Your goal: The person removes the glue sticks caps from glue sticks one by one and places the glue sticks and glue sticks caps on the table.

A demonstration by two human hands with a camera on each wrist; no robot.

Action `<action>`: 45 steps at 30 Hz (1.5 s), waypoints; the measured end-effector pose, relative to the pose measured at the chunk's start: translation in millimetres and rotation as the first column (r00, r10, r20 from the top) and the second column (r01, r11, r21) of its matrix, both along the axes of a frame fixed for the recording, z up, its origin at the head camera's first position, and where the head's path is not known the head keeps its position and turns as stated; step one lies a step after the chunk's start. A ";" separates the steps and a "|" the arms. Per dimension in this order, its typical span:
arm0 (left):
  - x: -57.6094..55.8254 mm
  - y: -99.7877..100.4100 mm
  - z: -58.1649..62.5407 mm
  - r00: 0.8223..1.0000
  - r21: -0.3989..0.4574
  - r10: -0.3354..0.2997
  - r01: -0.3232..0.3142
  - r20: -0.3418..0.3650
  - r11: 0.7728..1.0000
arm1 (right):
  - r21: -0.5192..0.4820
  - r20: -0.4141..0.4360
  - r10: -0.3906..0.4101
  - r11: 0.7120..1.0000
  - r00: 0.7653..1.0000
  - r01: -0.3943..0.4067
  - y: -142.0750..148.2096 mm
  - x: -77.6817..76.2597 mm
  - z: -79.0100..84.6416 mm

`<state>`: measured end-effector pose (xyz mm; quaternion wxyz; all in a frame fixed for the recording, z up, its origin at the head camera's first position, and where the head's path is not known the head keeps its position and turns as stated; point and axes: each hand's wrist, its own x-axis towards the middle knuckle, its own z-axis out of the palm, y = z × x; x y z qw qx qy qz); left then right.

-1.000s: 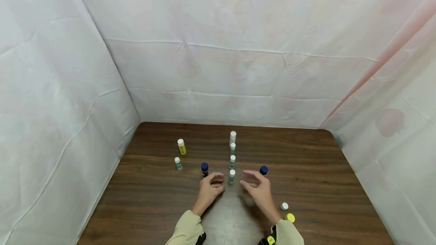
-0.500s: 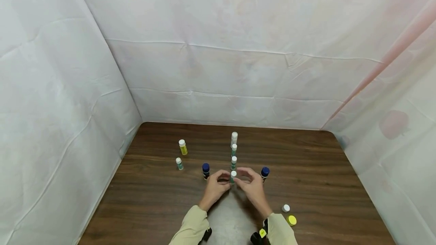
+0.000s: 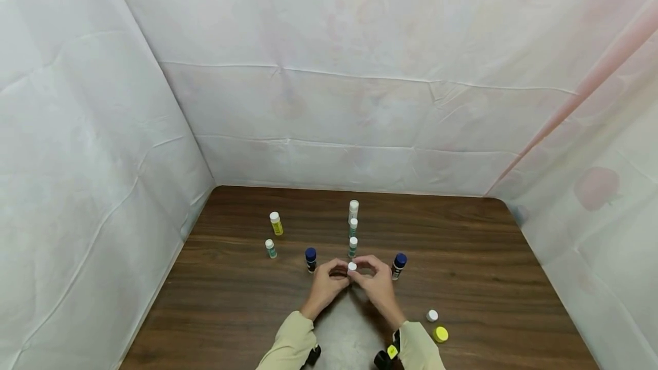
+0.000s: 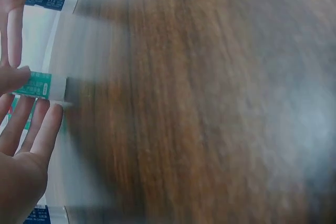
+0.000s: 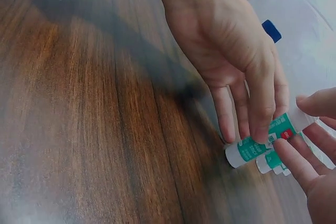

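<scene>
In the head view my left hand [image 3: 325, 285] and right hand [image 3: 379, 285] meet at a small glue stick with a white cap [image 3: 352, 266]. The right wrist view shows its green label [image 5: 253, 149] and white base, upright close over the table. My right thumb and fingers pinch its lower body there, while my left thumb and fingers hold it around the cap end. Directly behind stands a matching green glue stick [image 3: 352, 247]. Navy-capped sticks stand on either side, one left [image 3: 311, 260] and one right [image 3: 398, 266].
Farther back in the same line are another green stick [image 3: 353, 228] and a taller white one [image 3: 353, 210]. A yellow stick [image 3: 276, 225] and a green one [image 3: 271, 249] stand at left. A white-topped piece [image 3: 432, 316] and a yellow-topped piece [image 3: 440, 334] are at front right.
Both hands have come inward from either side and taken hold of the nearest green glue stick. Its cap now sits slightly nearer to me. The other sticks have stayed put.
</scene>
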<state>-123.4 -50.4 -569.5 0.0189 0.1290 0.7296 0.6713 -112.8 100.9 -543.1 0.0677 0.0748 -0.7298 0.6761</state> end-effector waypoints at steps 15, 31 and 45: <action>9.6 -11.6 21.0 0.991 0.014 -0.112 0.113 -0.068 0.993 | 0.021 -0.024 0.043 0.999 0.999 -0.043 6.6 14.2 30.3; 28.4 -20.5 84.3 0.931 -0.169 -0.179 0.130 -0.318 0.977 | -0.015 -0.137 0.135 0.990 0.981 -0.138 15.8 28.1 58.8; 33.4 -30.1 107.0 0.841 -0.259 -0.227 0.108 -0.491 0.960 | 0.087 -0.208 0.268 0.963 0.941 -0.255 23.2 43.8 92.6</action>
